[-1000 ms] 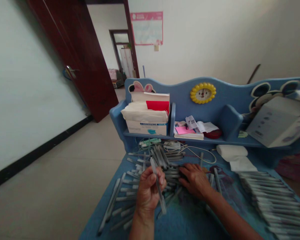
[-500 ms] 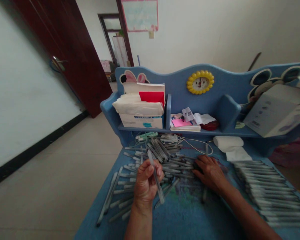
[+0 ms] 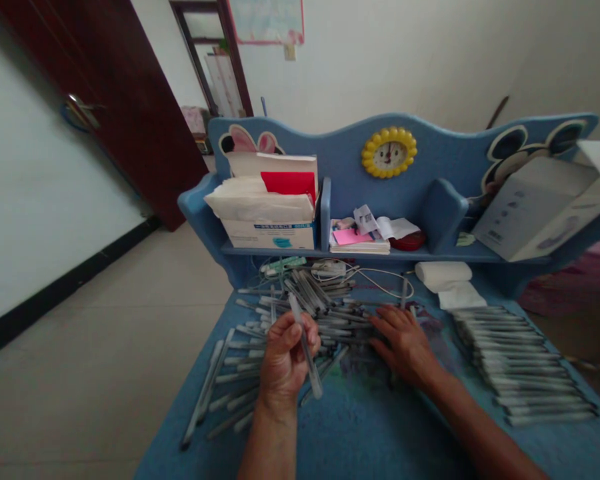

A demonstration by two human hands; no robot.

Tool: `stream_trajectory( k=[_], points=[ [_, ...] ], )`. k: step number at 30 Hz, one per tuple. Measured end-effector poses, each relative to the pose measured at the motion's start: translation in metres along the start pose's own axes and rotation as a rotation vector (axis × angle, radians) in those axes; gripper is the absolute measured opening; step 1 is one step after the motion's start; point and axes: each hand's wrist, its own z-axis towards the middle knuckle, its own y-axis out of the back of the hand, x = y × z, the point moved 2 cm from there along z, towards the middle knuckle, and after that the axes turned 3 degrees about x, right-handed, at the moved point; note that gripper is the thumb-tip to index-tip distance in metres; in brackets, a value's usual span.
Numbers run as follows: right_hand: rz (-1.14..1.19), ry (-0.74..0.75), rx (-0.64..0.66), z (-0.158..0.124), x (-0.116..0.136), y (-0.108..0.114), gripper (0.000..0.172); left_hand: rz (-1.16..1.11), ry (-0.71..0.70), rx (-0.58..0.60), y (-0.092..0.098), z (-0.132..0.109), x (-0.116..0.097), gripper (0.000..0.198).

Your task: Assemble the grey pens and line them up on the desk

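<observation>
My left hand is closed round a translucent pen barrel, which slants up and to the left. My right hand lies palm down at the right edge of the loose pen pile, fingers spread and fingertips at the pen ends. Whether anything is under its palm is hidden. Many clear pens with dark ends lie jumbled around and behind my left hand. To the right, a neat stack of similar pens lies side by side on the blue desk.
A white paper roll and a looped white cable lie at the back of the desk. The raised shelf holds a mask box, papers and a large white box. A yellow clock is behind.
The whole view has shifted slightly, so the desk and shelf appear further left and higher. My left hand still holds the pen barrel, and my right hand remains by the pile.
</observation>
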Motion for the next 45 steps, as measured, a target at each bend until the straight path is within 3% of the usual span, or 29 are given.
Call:
stream_trajectory(
  k=[5,14,24,29,33,40,45],
  points=[
    [0.018,0.029,0.148,0.035,-0.001,-0.005,0.015,0.031,0.013,0.003,0.0,0.001,0.003,0.02],
    [-0.041,0.032,0.228,0.078,-0.03,-0.005,0.015,0.095,-0.005,0.02,-0.001,0.003,0.003,0.018],
    [-0.033,-0.031,0.157,0.065,-0.048,0.004,0.018,0.089,-0.03,0.012,0.002,0.002,-0.002,0.016],
    [-0.028,0.041,0.127,0.054,-0.025,0.011,0.021,0.099,-0.03,0.007,0.001,0.002,-0.001,0.017],
    [-0.081,0.147,0.217,0.063,-0.013,0.009,0.017,0.126,-0.013,-0.006,-0.001,0.002,0.003,0.019],
    [-0.13,0.159,0.329,0.095,-0.038,0.006,0.02,0.173,-0.015,-0.023,-0.003,0.003,0.003,0.02],
    [-0.162,0.147,0.352,0.093,-0.04,0.004,0.023,0.177,-0.023,-0.007,-0.002,0.003,0.002,0.018]
  ],
)
